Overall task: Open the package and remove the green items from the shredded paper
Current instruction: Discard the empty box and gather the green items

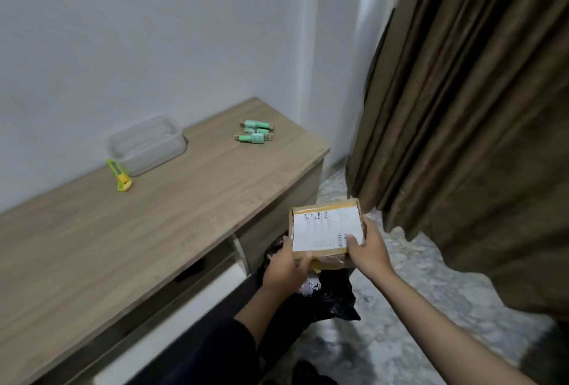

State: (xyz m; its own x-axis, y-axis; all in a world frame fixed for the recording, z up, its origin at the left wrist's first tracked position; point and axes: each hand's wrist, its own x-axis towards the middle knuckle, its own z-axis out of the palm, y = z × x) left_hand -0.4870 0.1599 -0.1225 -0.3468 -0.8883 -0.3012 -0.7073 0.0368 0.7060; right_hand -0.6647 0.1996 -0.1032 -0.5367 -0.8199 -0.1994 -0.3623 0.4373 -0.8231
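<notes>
Two hands (288, 267) (366, 249) around package (326, 230) edges

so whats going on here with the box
A person holds a small cardboard box with both hands, the left hand at its near left corner and the right hand on its right side, off the end of the wooden table and above a black bag. Some green items already lie on the table, with a yellow-green cutter beside a clear plastic container.
</notes>
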